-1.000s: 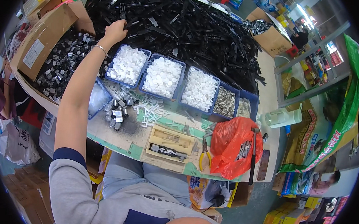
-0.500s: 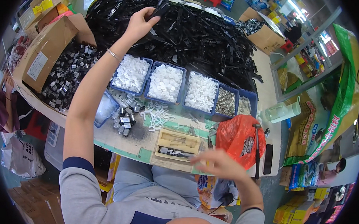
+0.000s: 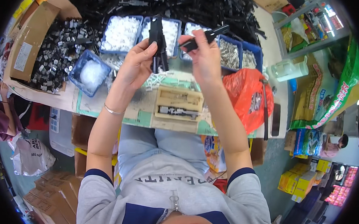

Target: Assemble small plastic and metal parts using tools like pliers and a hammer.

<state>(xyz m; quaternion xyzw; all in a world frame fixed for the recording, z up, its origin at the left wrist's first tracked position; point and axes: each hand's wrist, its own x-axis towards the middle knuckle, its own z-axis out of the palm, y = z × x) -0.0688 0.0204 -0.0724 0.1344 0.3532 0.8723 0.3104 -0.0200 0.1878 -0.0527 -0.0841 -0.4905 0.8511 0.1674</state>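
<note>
In front of the blue bins, my left hand [image 3: 139, 63] is closed on a long black plastic piece [image 3: 156, 33] held upright; whether it is one part or two together I cannot tell. To its right, my right hand [image 3: 206, 58] grips another black plastic piece [image 3: 217, 32], tilted up to the right. The two pieces are apart. Below them on the table lies a cream-coloured fixture [image 3: 179, 93] with two slots. Its near slot holds a black and silver assembly [image 3: 177, 111]; small metal bits sit in the far slot.
A heap of black plastic parts [image 3: 185, 5] covers the table's far side. Blue bins hold white plastic parts [image 3: 120, 34] and metal pins [image 3: 229, 53]. At left stands a carton [image 3: 31, 43] beside dark metallic pieces [image 3: 63, 45]. A red bag [image 3: 245, 95], hammer [image 3: 265, 110] and phone [image 3: 276, 119] lie right.
My left hand has drawn back from the heap with a black piece. My right hand has risen from beside the fixture and now holds a black piece too. The whole view has shifted.
</note>
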